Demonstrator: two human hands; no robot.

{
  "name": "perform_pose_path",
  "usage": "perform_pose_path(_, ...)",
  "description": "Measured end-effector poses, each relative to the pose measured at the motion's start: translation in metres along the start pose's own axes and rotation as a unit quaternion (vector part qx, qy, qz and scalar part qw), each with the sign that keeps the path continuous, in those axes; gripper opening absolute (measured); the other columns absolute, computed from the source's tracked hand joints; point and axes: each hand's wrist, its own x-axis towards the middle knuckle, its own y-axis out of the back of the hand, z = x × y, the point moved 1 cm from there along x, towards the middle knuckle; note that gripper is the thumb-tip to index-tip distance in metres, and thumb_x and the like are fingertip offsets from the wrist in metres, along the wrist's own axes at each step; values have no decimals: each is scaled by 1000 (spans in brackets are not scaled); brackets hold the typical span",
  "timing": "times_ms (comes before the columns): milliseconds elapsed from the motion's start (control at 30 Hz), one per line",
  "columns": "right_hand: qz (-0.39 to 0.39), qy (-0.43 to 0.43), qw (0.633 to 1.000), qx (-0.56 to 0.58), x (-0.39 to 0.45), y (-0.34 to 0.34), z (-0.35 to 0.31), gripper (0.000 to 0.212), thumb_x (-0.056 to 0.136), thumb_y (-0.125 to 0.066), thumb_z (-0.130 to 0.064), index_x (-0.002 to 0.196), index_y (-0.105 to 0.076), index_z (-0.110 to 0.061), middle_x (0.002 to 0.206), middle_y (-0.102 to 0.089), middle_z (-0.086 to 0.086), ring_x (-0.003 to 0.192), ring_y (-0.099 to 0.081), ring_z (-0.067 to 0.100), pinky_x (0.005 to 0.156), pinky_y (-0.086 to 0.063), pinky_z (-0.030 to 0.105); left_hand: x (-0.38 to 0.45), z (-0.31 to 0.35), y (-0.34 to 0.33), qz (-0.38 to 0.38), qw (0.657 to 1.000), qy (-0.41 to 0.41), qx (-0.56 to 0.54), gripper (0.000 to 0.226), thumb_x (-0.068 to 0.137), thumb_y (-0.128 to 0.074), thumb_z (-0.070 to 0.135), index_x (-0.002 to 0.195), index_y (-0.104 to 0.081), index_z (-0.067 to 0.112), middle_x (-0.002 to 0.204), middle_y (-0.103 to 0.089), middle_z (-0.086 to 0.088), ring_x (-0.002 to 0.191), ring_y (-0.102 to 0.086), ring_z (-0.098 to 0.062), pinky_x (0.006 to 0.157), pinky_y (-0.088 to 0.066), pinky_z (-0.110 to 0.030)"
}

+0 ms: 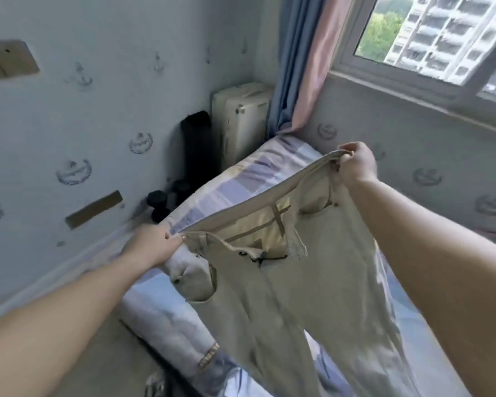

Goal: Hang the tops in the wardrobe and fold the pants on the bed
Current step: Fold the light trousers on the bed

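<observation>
Two hands hold a pair of beige pants (312, 282) up by the waistband, spread wide across the middle of the frame. Her or his left hand (152, 245), at centre left, pinches one end of the waistband between thumb and curled fingers; the right hand (355, 163), higher and toward the right, has its fingers wrapped round the other end. The hands are well apart, so the waistband is pulled taut on a slant, open at the fly with the pale lining showing. Both legs hang down toward the bottom edge, over the bed (241, 181), whose checked lilac and white sheet runs from the centre to the lower right. At the lower centre a bit of other cloth with a gold band (208, 355) lies on the bed's edge. In the far corner, upper centre, stand a cream appliance (241, 118) and a dark case (196, 147), with black dumbbells (161, 202) on the floor beside the bed. Blue and pink curtains (307, 61) hang by the window (430, 38) at the upper right.
</observation>
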Motion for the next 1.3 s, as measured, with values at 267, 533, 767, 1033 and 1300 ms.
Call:
perform_pose_path(267, -104, -100, 987, -73, -1, -292, 90, 34, 91, -38, -4, 116, -57, -16, 112, -60, 9, 99, -55, 25, 76, -43, 30, 126, -201, -70, -125, 978, 99, 133, 51, 92, -48, 49, 56, -47, 12, 86, -66, -17, 81, -60, -32, 63, -39, -31)
perform_pose_path(533, -142, -125, 978, -86, 10, -467, 148, 38, 88, -38, -4, 116, -58, -20, 117, -61, 7, 105, -55, 25, 80, -40, 23, 211, -306, -141, -176, 961, 121, 176, 54, 89, -50, 56, 56, -39, 15, 56, -47, -3, 56, -46, -20, 49, -24, -29)
perform_pose_path(767, -279, -92, 948, -123, -5, -528, 191, 57, 94, -46, -14, 147, -29, -26, 139, -50, 3, 112, -56, 22, 88, -48, 33, 230, -335, -178, -206, 960, 146, 120, 30, 84, -63, 47, 81, -50, 21, 84, -62, 3, 81, -55, -19, 67, -39, -29)
perform_pose_path(1033, -464, -110, 848, -231, -98, -526, 254, 61, 87, -63, -40, 139, -43, -17, 134, -53, 6, 118, -54, 22, 94, -43, 30, 271, -284, -220, -259, 962, 85, -9, 27, 86, -67, 31, 105, -50, 23, 83, -64, 17, 82, -60, -9, 71, -43, -26)
perform_pose_path(1300, -384, 27, 874, -298, -150, -557, 265, 41, 89, -54, -29, 128, -47, -22, 117, -49, 5, 108, -51, 29, 73, -42, 32, 300, -251, -273, -366, 925, -27, 99, 22, 86, -58, 12, 100, -66, 27, 94, -58, 12, 89, -53, -8, 71, -34, -16)
